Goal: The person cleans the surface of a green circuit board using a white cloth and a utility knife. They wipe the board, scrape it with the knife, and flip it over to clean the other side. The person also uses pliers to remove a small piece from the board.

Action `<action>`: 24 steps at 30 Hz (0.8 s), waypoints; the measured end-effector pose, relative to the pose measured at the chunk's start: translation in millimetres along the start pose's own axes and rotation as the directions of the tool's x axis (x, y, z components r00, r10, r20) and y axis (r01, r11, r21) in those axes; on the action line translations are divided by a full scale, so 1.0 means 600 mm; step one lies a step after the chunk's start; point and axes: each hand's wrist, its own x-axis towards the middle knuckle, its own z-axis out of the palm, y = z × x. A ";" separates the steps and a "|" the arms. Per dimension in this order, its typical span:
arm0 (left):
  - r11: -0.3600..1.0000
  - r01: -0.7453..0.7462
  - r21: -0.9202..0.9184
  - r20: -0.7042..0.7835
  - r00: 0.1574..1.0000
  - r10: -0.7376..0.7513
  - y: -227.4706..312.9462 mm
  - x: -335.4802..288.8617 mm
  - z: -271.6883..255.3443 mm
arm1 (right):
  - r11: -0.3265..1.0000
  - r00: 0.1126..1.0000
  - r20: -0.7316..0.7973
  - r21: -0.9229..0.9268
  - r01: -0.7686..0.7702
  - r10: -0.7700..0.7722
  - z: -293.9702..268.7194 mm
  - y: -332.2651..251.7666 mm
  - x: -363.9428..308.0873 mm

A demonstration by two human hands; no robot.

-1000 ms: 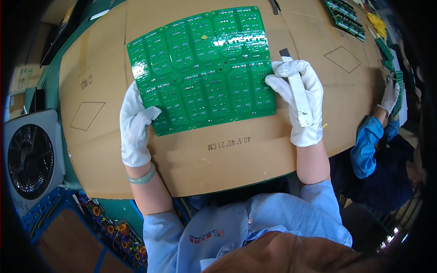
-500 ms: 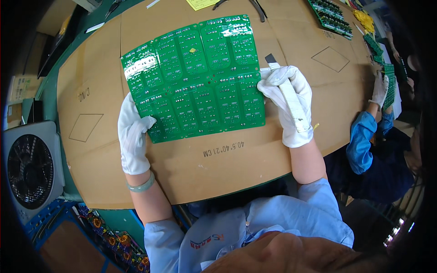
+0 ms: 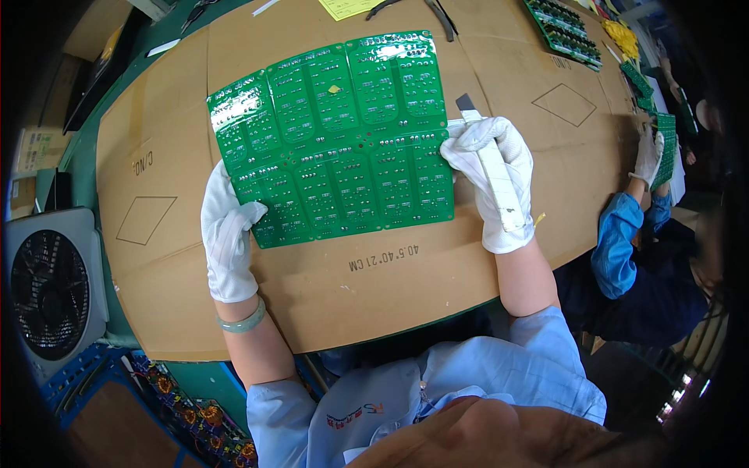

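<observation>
One green circuit board [image 3: 331, 148] is held up over the cardboard [image 3: 374, 292], and we see it lower in the view than a second ago; a yellow paper [image 3: 343, 8] and more of the pliers [image 3: 442, 19] now show beyond it. Since half a second ago, board and hands are almost unchanged. Our left hand [image 3: 228, 226] pinches the board's lower left corner, thumb in front. Our right hand [image 3: 516, 168] wraps round a white-handled tool [image 3: 497, 187] with a dark flat tip, fingertips at the board's right edge; we cannot tell whether they pinch it. We count one held board, one tool, two gloves on our hands, two printed diamonds [image 3: 565, 104], one fan [image 3: 55, 285] and one bracelet [image 3: 242, 318].
</observation>
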 end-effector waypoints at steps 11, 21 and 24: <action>1.000 0.000 0.012 0.010 1.000 0.000 0.000 -0.001 -0.002 | 0.996 0.999 0.013 0.077 -0.045 0.044 0.002 -0.004 -0.001; 0.998 -0.048 0.036 -0.031 0.998 0.049 0.005 -0.004 0.007 | 0.998 1.000 0.006 0.068 0.004 -0.004 0.007 -0.010 -0.005; 0.998 -0.043 0.038 -0.034 0.998 0.045 0.004 -0.005 0.004 | 0.995 0.999 0.020 0.088 0.040 -0.042 0.002 -0.002 -0.006</action>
